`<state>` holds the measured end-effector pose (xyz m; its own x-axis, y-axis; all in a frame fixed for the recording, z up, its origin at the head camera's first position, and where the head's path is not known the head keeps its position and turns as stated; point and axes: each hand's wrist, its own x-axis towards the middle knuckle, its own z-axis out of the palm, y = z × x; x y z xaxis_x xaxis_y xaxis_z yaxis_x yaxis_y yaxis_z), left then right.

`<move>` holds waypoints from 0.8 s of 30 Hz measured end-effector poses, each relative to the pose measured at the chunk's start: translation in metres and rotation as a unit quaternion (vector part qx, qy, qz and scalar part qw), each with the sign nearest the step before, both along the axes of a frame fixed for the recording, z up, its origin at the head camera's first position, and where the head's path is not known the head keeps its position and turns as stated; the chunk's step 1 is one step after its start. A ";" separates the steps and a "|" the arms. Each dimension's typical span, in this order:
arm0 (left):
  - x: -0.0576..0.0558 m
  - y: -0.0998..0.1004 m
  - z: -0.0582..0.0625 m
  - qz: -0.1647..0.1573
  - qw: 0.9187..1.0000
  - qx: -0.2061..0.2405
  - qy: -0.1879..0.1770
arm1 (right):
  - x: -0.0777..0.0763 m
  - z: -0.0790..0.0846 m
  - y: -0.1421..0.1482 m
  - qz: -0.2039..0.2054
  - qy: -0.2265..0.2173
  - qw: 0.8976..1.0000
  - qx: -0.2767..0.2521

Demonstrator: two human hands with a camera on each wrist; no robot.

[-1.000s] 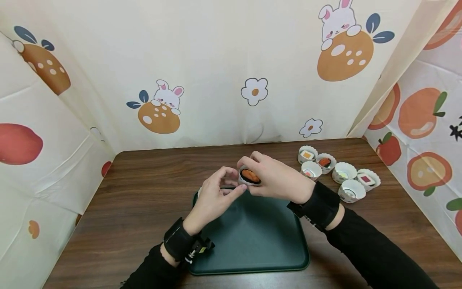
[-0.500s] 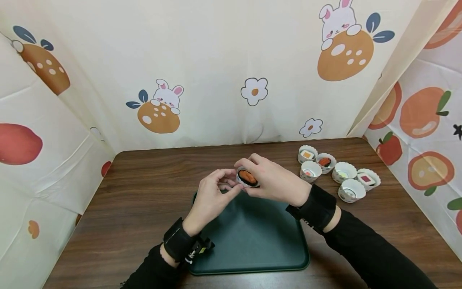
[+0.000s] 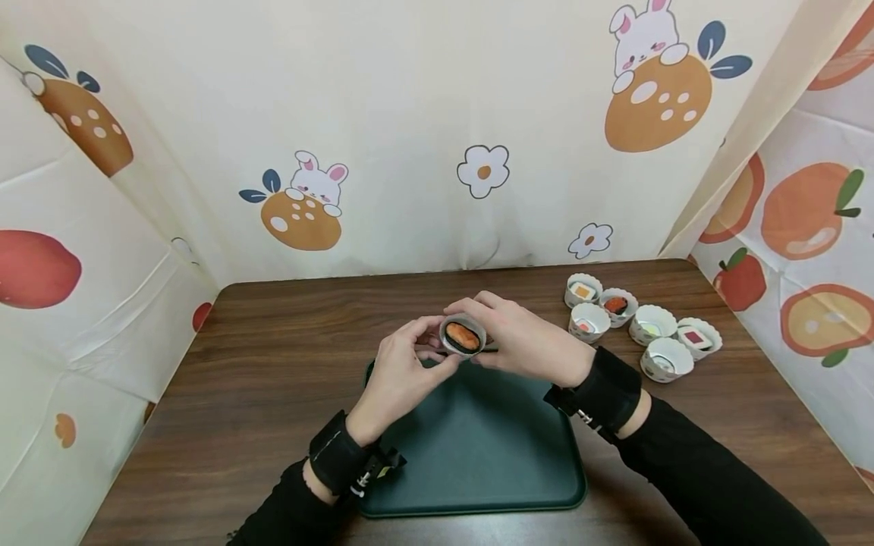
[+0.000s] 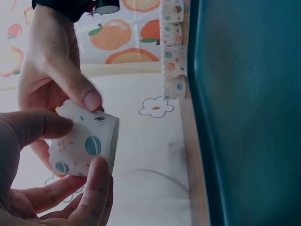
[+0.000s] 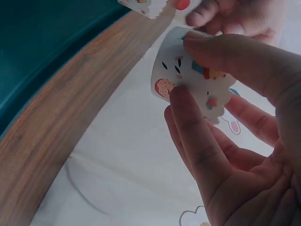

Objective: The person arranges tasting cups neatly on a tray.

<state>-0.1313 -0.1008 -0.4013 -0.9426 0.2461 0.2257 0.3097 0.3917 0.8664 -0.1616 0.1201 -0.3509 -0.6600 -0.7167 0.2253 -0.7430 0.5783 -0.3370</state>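
Note:
A white printed paper cup (image 3: 447, 331) with a scalloped rim is held up over the far edge of the dark green tray (image 3: 505, 455). Inside it sits an orange-topped piece of toy-like sushi (image 3: 462, 337) with a black band. My left hand (image 3: 407, 379) grips the cup from the left, thumb and fingers on its wall (image 4: 91, 141). From the right, my right hand (image 3: 526, 341) pinches the same cup, thumb and fingertips against its printed side (image 5: 188, 66). The cup is tilted so that its opening faces the head camera.
Several similar cups, such as a front one (image 3: 666, 359), stand at the table's right, most with visible pieces inside. Another cup (image 5: 146, 5) shows near the tray's rim in the right wrist view. A printed cloth (image 3: 410, 212) hangs behind the wooden table (image 3: 259, 394).
The cup has turned between the fingers, so its opening and the orange piece now face the head camera more fully. Both hands have barely shifted.

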 end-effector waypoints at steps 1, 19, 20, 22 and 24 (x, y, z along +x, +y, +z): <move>0.000 0.000 -0.001 -0.003 1.000 -0.004 0.001 | 0.000 -0.001 0.001 -0.001 -0.006 1.000 -0.006; -0.001 -0.001 -0.005 -0.018 0.999 -0.034 -0.010 | 0.001 -0.015 0.005 -0.011 -0.107 0.989 -0.105; -0.001 -0.001 -0.005 -0.020 0.999 -0.035 -0.011 | 0.002 -0.015 0.005 -0.015 -0.111 0.988 -0.108; -0.001 -0.001 -0.005 -0.024 0.999 -0.036 -0.013 | 0.003 -0.017 0.005 -0.021 -0.115 0.987 -0.113; -0.001 -0.001 -0.004 -0.026 0.999 -0.041 -0.012 | 0.004 -0.018 0.004 -0.024 -0.117 0.986 -0.115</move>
